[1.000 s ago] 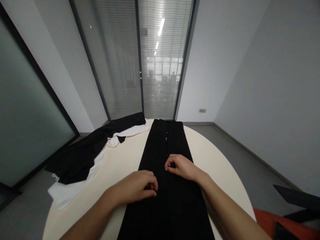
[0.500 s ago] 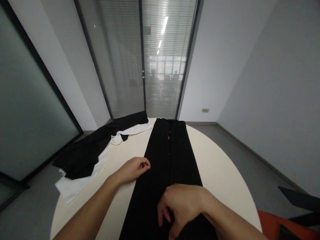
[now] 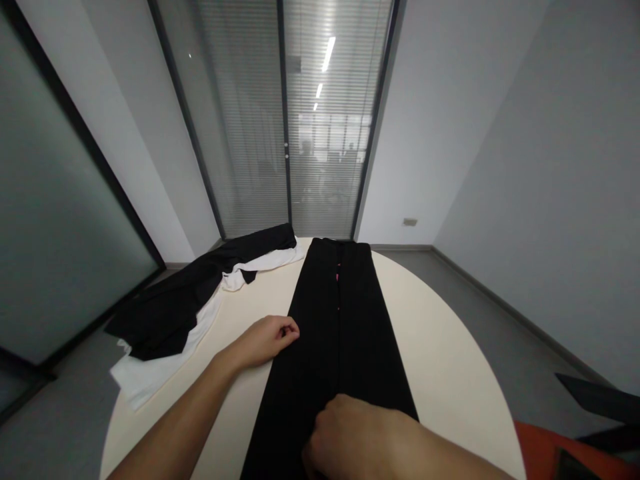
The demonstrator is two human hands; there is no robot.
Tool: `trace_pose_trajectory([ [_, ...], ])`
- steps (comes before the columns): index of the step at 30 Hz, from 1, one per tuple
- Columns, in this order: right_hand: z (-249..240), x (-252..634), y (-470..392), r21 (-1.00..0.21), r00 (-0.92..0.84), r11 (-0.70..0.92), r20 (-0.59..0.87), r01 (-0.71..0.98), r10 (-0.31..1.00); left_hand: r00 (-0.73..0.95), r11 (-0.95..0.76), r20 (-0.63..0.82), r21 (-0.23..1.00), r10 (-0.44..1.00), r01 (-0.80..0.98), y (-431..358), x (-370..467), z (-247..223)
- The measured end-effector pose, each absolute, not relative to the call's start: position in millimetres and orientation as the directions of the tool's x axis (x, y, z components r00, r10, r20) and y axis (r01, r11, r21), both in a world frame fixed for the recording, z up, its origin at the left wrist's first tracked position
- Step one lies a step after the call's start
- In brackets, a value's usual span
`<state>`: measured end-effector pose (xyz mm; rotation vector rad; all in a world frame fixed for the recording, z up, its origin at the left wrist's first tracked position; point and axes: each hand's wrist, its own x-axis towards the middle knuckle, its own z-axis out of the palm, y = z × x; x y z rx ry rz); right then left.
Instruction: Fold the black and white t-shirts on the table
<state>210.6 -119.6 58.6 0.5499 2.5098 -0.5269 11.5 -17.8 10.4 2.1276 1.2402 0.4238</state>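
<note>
One right hand (image 3: pixel 356 437), grip hidden, has drawn nearer, baring more of the black cloth garment (image 3: pixel 327 340); left hand (image 3: pixel 265 341) curled, pinch unclear.

Long black garment (image 3: pixel 323 340), laid out flat, lengthwise on the cream round table (image 3: pixel 440 333), far end at table's far edge, near end out of frame. Lengthwise seam or opening along middle, small pink bits showing toward far end. Surface mostly smooth.
</note>
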Motion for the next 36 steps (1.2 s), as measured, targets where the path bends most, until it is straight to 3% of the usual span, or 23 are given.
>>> trace_pose_trajectory([
  [3, 48.2, 227.2, -96.9, -0.568, -0.848, 0.658, -0.482, 0.494, 0.22, 0.521, -0.345, -0.037, 0.709, 0.853, 0.616, -17.4, 11.5, 13.4],
  [6, 40.3, 251.6, -69.3, -0.806, -0.858, 0.341, -0.36, 0.484, 0.367, 0.62, -0.337, -0.008, 0.834, 0.784, 0.437, -18.9, 9.5, 17.2],
  [8, 36.3, 268.0, -51.4, -0.901, -0.827, 0.149, -0.295, 0.407, 0.478, 0.676, -0.267, 0.013, 0.924, 0.737, 0.274, -21.1, 6.7, 17.3],
  [10, 32.1, 281.0, -35.5, -0.939, -0.772, 0.065, -0.237, 0.337, 0.59, 0.664, -0.142, 0.013, 0.98, 0.747, 0.14, -23.5, 4.8, 14.6],
  [13, 23.9, 291.1, -17.5, -0.952, -0.663, 0.061, -0.162, 0.3, 0.73, 0.567, -0.046, 0.013, 0.998, 0.824, 0.045, -24.7, 8.3, 7.6],
  [18, 12.2, 291.0, -4.9, -0.958, -0.51, 0.036, -0.119, 0.284, 0.852, 0.383, -0.157, 0.087, 0.975, 0.92, 0.155, -18.3, 28.1, -4.9],
  [22, 17.4, 299.3, -7.3, -0.925, -0.436, 0.021, -0.159, 0.38, 0.886, 0.332, -0.227, 0.155, 0.955, 0.931, 0.191, -12.5, 36.6, -16.0],
  [26, 41.2, 320.3, -24.7, -0.851, -0.461, 0.072, -0.209, 0.52, 0.862, 0.316, -0.253, 0.18, 0.945, 0.931, 0.206, -10.6, 38.5, -20.8],
  [31, 63.2, 325.4, -55.7, -0.724, -0.659, 0.312, -0.255, 0.615, 0.708, 0.303, -0.232, 0.159, 0.947, 0.94, 0.223, -9.9, 38.9, -20.3],
  [36, 57.0, 315.6, -55.7, -0.711, -0.612, 0.285, -0.253, 0.643, 0.749, 0.305, -0.214, 0.143, 0.953, 0.941, 0.213, -11.3, 39.7, -20.5],
])
